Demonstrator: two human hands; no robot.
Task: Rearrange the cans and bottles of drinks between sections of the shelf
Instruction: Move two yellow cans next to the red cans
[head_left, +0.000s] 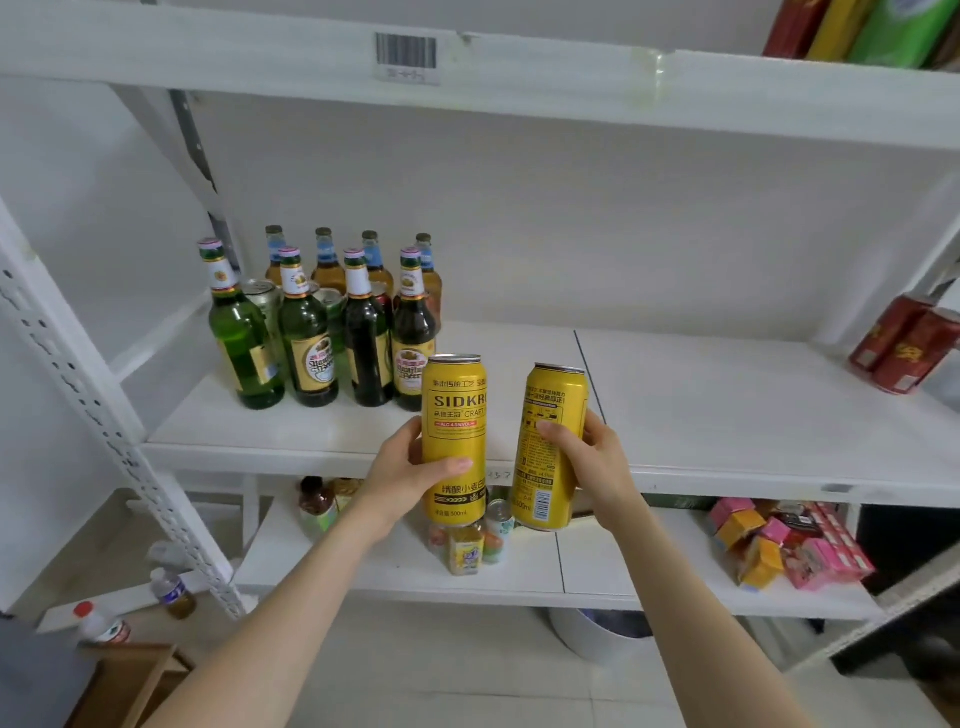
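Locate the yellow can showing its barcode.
Head view, just right of centre: the right hand holds the barcode can before the middle shelf, beside the matching can in the left hand.

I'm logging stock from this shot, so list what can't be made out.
All head view.
- Silver cans: hidden behind green bottles; only tops show, count unclear.
- Small drinks on the lower shelf: partly covered by the held yellow cans.
- Red cans: blurred at the right edge.
- Barcode tag: print too blurred to read.
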